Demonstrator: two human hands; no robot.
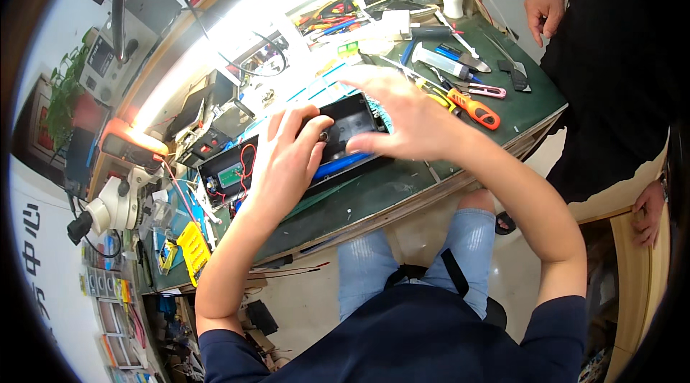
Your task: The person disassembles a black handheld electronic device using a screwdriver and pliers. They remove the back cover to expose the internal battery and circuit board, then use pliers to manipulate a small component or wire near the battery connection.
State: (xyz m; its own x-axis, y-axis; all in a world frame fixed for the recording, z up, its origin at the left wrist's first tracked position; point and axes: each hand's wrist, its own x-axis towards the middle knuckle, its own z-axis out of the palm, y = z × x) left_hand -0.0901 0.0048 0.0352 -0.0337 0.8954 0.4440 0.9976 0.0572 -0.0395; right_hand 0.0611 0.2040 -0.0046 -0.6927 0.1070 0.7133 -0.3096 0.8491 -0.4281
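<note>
A long black open casing (350, 124) lies across the green bench mat in front of me. Inside its left end are a small green circuit board (231, 176) and red wires (248, 160). My left hand (284, 156) lies across the casing's middle, fingers curled over it, fingertips beside a small round dark part (324, 136). Whether they touch that part I cannot tell. My right hand (406, 113), slightly blurred, is over the casing's right end with thumb and fingers spread apart. A blue strip (345, 165) runs along the near side of the casing.
An orange-handled screwdriver (476, 110), a clear syringe (440, 61) and other tools lie to the right. A microscope (118, 203) and a yellow bit case (192, 250) are at left. Another person's hand (545, 12) hangs beyond the bench's right end.
</note>
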